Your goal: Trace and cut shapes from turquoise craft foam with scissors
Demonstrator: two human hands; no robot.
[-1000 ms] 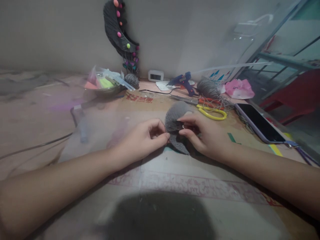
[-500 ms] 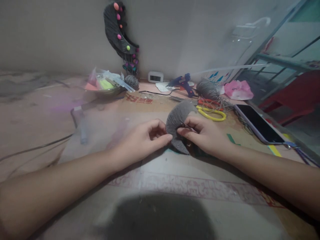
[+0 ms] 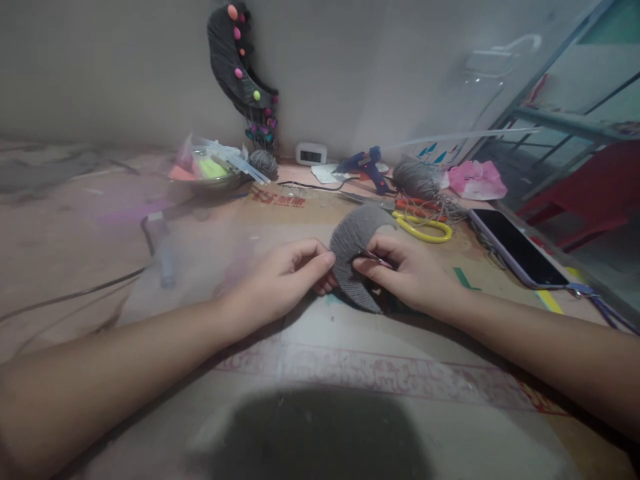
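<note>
A crescent wrapped in grey yarn [image 3: 353, 250] stands tilted between my hands, above the work surface. My right hand [image 3: 400, 267] pinches its inner curve, and a thin dark strand or tool shows between thumb and finger; I cannot make out which. My left hand [image 3: 300, 267] is at the outer curve, thumb and forefinger pinched together at the edge. Whether the left fingers hold the crescent itself or a bit of yarn is too small to tell. The lower left fingers curl behind the crescent's edge.
Behind the crescent lie yellow-handled scissors [image 3: 425, 228], a grey yarn ball [image 3: 415, 177] and a blue glue gun [image 3: 367, 167]. A phone [image 3: 520, 247] lies to the right. A bowl [image 3: 210, 181] of glue sticks stands back left. A decorated dark crescent [image 3: 225, 60] leans on the wall.
My left thumb has moved up and left and closed against the forefinger. The crescent has shifted slightly left and turned a little. My right hand has barely moved.
</note>
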